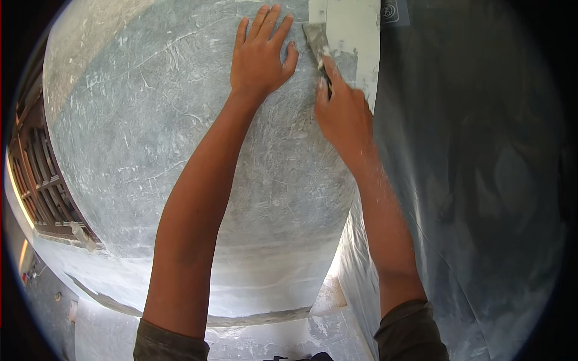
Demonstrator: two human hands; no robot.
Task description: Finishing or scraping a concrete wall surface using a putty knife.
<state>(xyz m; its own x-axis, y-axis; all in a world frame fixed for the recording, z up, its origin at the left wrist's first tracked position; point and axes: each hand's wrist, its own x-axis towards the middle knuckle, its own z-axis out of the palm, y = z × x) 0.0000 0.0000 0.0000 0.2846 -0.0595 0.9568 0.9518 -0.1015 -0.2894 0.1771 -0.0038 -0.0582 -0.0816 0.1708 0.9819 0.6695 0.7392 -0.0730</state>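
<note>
Putty knife (315, 39) at the grey wall (180, 132), beside a pale filler strip (352, 27)
The right hand (346, 114) grips its handle; the left hand (260, 63) lies open against the wall; dark sheeting (469, 180) hangs right.

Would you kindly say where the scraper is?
The scraper is in the right hand, top centre of the head view, right of the left hand, by the pale strip.
</note>
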